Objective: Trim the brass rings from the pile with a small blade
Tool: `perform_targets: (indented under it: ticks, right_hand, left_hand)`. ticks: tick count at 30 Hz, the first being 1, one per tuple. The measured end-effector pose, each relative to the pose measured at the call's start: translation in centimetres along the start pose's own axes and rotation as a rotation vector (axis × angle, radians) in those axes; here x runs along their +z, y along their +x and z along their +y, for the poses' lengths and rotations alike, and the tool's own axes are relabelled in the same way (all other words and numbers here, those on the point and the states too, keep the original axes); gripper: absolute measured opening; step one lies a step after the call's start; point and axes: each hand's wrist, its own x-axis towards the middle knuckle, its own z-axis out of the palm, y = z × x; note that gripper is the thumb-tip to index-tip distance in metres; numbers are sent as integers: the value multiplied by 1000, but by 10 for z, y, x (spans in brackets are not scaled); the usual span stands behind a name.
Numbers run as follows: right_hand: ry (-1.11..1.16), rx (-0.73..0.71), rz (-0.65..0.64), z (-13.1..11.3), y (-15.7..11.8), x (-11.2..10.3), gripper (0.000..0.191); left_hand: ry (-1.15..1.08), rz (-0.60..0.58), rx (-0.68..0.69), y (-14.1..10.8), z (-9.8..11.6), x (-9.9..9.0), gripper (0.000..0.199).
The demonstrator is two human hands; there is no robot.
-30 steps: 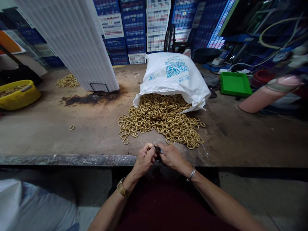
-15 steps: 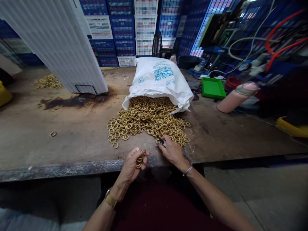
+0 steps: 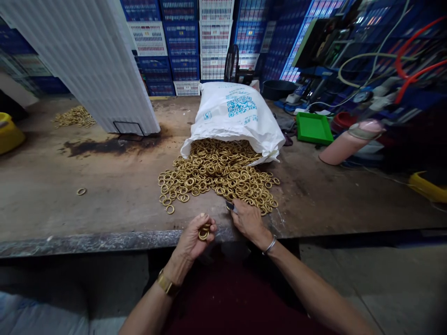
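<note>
My left hand is closed around several brass-coloured rings, just over the front edge of the bench. To its right, my right hand grips a small knife-like tool with a dark, flat tip; its exact kind is unclear. That tip is at the near edge of a pile of the same metal rings. The pile spills from the mouth of a white woven sack lying on its side, printed in blue.
The wooden bench bears a lone ring at left. A white corrugated panel stands behind it in a wire holder. At right are a green tray and a pink bottle. Stacked crates line the back.
The fingers of my left hand have closed further over the rings. My right hand with the tool has shifted slightly left against the pile. The whole view has moved a little.
</note>
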Motion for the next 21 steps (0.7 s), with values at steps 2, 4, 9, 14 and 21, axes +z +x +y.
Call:
perform_targets:
  ticks: [2, 4, 9, 14, 21]
  right_hand:
    - [-12, 0, -6, -1, 1, -1, 16]
    - [9, -7, -1, 1, 2, -1, 16]
    - [82, -28, 55, 11, -3, 3, 21]
    - [69, -1, 54, 18, -4, 6, 23]
    - [269, -25, 24, 21, -1, 5, 14]
  left_hand:
    - [11, -18, 2, 1, 0, 1, 23]
    - [24, -41, 0, 0, 1, 3, 24]
    - [99, -12, -7, 0, 3, 9, 28]
    - [170, 22, -10, 2, 0, 12, 30]
    - [483, 105, 177, 2, -12, 16, 30]
